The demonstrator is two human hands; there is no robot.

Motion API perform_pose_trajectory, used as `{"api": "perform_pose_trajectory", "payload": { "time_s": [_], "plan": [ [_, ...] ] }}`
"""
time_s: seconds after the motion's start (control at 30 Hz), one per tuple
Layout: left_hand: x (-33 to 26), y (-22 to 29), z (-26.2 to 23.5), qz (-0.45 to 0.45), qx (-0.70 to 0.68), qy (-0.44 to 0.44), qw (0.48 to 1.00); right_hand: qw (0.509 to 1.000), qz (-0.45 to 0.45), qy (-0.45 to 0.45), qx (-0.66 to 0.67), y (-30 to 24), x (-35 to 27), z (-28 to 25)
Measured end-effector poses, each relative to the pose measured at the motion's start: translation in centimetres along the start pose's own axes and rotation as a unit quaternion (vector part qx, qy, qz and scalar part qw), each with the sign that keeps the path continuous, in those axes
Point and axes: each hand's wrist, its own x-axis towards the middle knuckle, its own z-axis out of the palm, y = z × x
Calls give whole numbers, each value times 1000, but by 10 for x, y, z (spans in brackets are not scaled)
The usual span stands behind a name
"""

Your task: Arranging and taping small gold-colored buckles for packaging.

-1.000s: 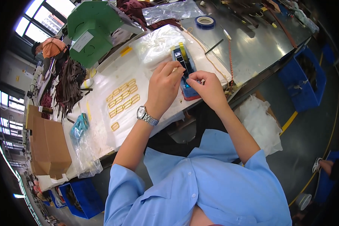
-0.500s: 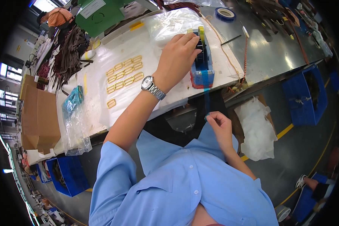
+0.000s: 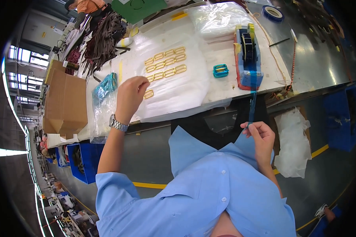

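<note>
A brown cardboard box [image 3: 65,100] sits folded at the far left, next to a crinkly clear bag of teal pieces [image 3: 105,89]. The left hand [image 3: 130,94], fingers curled loosely, hovers over a single flat gold buckle [image 3: 148,94] on the white plastic sheet [image 3: 178,91]; whether it touches is unclear. Rows of shiny rectangular gold buckles [image 3: 166,63] lie beyond. A teal-wrapped buckle [image 3: 220,70] rests beside the blue tape dispenser [image 3: 248,55]. A thin translucent blue tape strip [image 3: 252,106] stretches down, pinched by the right hand [image 3: 259,136].
</note>
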Motion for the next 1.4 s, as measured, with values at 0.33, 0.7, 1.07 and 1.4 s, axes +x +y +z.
{"api": "perform_pose_trajectory", "payload": {
  "time_s": [0.33,0.7,1.07,1.4],
  "plan": [
    [-34,-12,30,44,101,-16,994,999,26,-19,32,-11,-6,6],
    [-4,157,36,-163,-656,-189,712,995,32,-33,86,-6,-6,8],
    [-26,225,89,-215,-671,-247,666,997,45,-21,51,-12,-12,8],
    [-26,226,99,-227,-666,-244,667,996,50,-31,68,-16,-12,10]
  ]
}}
